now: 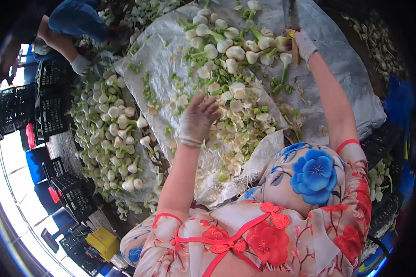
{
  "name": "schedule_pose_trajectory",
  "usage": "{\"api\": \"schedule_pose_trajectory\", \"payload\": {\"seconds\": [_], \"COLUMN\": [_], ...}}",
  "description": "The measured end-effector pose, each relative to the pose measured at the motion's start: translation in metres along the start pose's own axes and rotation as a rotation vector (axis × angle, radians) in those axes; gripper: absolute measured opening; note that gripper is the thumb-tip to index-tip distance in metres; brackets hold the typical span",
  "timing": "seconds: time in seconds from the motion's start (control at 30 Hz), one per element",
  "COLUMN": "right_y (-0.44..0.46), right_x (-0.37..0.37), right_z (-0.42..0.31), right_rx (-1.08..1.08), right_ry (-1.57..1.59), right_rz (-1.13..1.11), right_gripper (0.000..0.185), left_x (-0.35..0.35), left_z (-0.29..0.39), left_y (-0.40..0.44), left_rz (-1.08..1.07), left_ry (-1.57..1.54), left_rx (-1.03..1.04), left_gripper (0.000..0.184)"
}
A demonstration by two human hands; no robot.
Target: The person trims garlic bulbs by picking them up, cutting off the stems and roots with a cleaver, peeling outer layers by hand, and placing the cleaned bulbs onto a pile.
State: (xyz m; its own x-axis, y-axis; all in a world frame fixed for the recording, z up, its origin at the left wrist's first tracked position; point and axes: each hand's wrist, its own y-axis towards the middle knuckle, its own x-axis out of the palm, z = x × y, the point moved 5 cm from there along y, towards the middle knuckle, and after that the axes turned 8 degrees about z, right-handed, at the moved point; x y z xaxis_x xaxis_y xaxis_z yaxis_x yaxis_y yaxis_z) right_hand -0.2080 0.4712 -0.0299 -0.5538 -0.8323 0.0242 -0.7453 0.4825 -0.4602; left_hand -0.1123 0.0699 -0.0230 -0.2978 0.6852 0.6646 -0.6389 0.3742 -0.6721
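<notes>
At upper right, the right hand grips a knife; mid-frame, the left hand hangs loosely spread, empty. Garlic bulbs lie top centre; peelings suggest trimming well begun, some stems remaining.

Wide fisheye view, curved into a circle, with black corners and a bluish fringe at left. White glare washes out the background beside the black lattice plastic crates. Soft light covers the wrinkled silvery-white plastic sheet; the round white garlic bulbs look fairly clear. The right edge is dim and blurred.
</notes>
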Motion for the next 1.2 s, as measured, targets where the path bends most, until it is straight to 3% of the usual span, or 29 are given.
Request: {"api": "schedule_pose_trajectory", "payload": {"seconds": [0.07, 0.13, 0.2, 0.23, 0.3, 0.33, 0.4, 0.43, 0.47, 0.5, 0.53, 0.57, 0.6, 0.63, 0.67, 0.7, 0.73, 0.8, 0.83, 0.87, 0.97, 1.07, 1.1, 1.2], "right_y": [-0.034, -0.107, -0.167, -0.189, -0.242, -0.27, -0.275, -0.278, -0.271, -0.259, -0.26, -0.262, -0.264, -0.269, -0.275, -0.277, -0.277, -0.276, -0.278, -0.277, -0.27, -0.26, -0.261, -0.253], "right_x": [0.003, 0.023, 0.034, 0.04, 0.071, 0.086, 0.092, 0.095, 0.09, 0.082, 0.083, 0.084, 0.09, 0.097, 0.105, 0.111, 0.111, 0.111, 0.112, 0.111, 0.106, 0.1, 0.099, 0.096], "right_z": [-0.009, -0.021, -0.007, 0.021, 0.034, 0.025, 0.025, 0.025, 0.019, 0.022, 0.009, -0.003, -0.01, -0.017, -0.019, -0.016, -0.014, -0.006, -0.005, -0.002, 0.01, 0.016, 0.017, 0.025], "right_rx": [-0.264, -0.511, -0.577, -0.297, -0.267, -0.524, -0.62, -0.717, -0.7, -0.428, -0.623, -0.805, -0.805, -0.981, -1.154, -1.176, -1.178, -1.106, -1.091, -1.089, -1.099, -1.117, -1.099, -1.09], "right_ry": [-0.321, -0.235, -0.268, -0.04, -0.007, -0.195, -0.274, -0.35, -0.492, -0.362, -0.45, -0.547, -0.552, -0.72, -0.89, -0.885, -0.889, -0.909, -0.9, -0.901, -0.905, -0.893, -0.889, -0.866], "right_rz": [0.1, -0.019, -0.207, -0.232, -0.529, -0.805, -0.867, -0.912, -0.872, -0.769, -0.665, -0.529, -0.525, -0.51, -0.491, -0.516, -0.511, -0.572, -0.595, -0.59, -0.569, -0.54, -0.542, -0.552], "right_gripper": [0.021, 0.014, 0.021, 0.023, 0.025, 0.025, 0.026, 0.027, 0.028, 0.028, 0.03, 0.031, 0.031, 0.033, 0.034, 0.035, 0.035, 0.033, 0.033, 0.033, 0.035, 0.037, 0.038, 0.037], "left_x": [0.007, 0.026, 0.055, 0.067, 0.096, 0.086, 0.07, 0.061, 0.054, 0.048, 0.044, 0.035, 0.03, 0.028, 0.027, 0.031, 0.031, 0.031, 0.035, 0.033, 0.03, 0.022, 0.023, 0.014], "left_z": [-0.029, -0.054, -0.068, -0.068, -0.056, -0.055, -0.053, -0.046, -0.043, -0.03, -0.016, -0.013, -0.017, -0.02, -0.02, -0.018, -0.022, -0.018, -0.021, -0.022, -0.037, -0.037, -0.036, -0.041], "left_y": [0.005, 0.007, 0.0, -0.002, -0.007, -0.007, -0.007, -0.007, -0.011, -0.017, -0.024, -0.027, -0.029, -0.033, -0.037, -0.045, -0.047, -0.053, -0.055, -0.054, -0.051, -0.041, -0.043, -0.036], "left_rz": [0.045, -0.03, -0.098, -0.083, -0.382, -0.376, -0.396, -0.291, -0.287, -0.256, -0.225, -0.128, -0.134, -0.148, -0.204, -0.26, -0.266, -0.142, -0.24, -0.244, -0.15, -0.138, -0.121, -0.077], "left_ry": [0.135, 0.148, -0.035, -0.047, -0.256, -0.267, -0.01, 0.041, 0.044, 0.248, 0.448, 0.653, 0.65, 0.625, 0.874, 1.115, 1.114, 0.963, 0.758, 0.76, 1.932, 1.646, 1.488, 1.52], "left_rx": [-0.083, -0.186, -0.295, -0.279, -0.162, -0.151, -0.104, 0.059, 0.056, 0.241, 0.426, 0.356, 0.354, 0.38, 0.438, 0.516, 0.517, 0.745, 0.687, 0.684, 1.033, 0.873, 0.663, 0.554], "left_gripper": [0.04, 0.043, 0.043, 0.043, 0.042, 0.042, 0.038, 0.032, 0.032, 0.031, 0.03, 0.03, 0.03, 0.033, 0.039, 0.044, 0.044, 0.04, 0.039, 0.039, 0.035, 0.03, 0.035, 0.038]}}
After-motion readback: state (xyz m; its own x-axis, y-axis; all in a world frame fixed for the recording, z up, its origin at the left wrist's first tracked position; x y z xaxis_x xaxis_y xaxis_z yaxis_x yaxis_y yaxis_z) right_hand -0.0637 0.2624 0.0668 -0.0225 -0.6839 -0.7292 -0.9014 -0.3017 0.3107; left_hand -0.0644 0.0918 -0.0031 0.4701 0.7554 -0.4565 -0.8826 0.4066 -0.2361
